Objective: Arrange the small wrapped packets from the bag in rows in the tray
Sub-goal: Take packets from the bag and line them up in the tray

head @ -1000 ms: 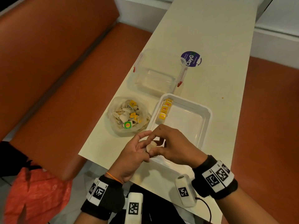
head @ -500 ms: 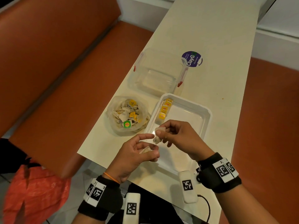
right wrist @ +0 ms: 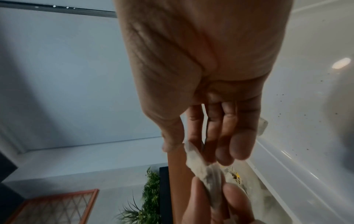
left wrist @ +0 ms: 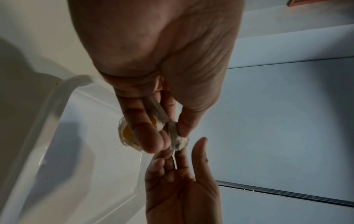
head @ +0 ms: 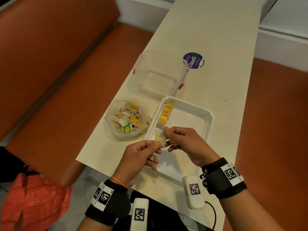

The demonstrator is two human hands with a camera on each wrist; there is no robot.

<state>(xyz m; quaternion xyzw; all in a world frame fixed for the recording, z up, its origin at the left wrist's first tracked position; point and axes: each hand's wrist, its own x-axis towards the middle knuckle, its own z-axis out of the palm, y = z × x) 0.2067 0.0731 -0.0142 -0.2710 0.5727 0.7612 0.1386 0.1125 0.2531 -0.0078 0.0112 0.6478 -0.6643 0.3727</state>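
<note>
Head view: both the left hand [head: 138,160] and right hand [head: 185,144] pinch one packet [head: 160,138] over the tray [head: 209,120]; light, limp, crushable, best held by its edges.

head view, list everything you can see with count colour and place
table: one, cream, runs up the middle
tray: one, white, near end of table
packets in tray: short row, yellow tags, along its left wall; exact count unclear
bag: one, clear plastic, left of tray, full of beige packets with yellow tags and one green
container: one, clear with red clips, beyond tray
sticker: one, purple, round, on table by container
bench seats: orange, both sides of table
orange bag: one, on floor lower left
held packet: one, beige, pinched between both hands over tray
left hand: holds more packets too
right hand: pinches packet's top
</note>
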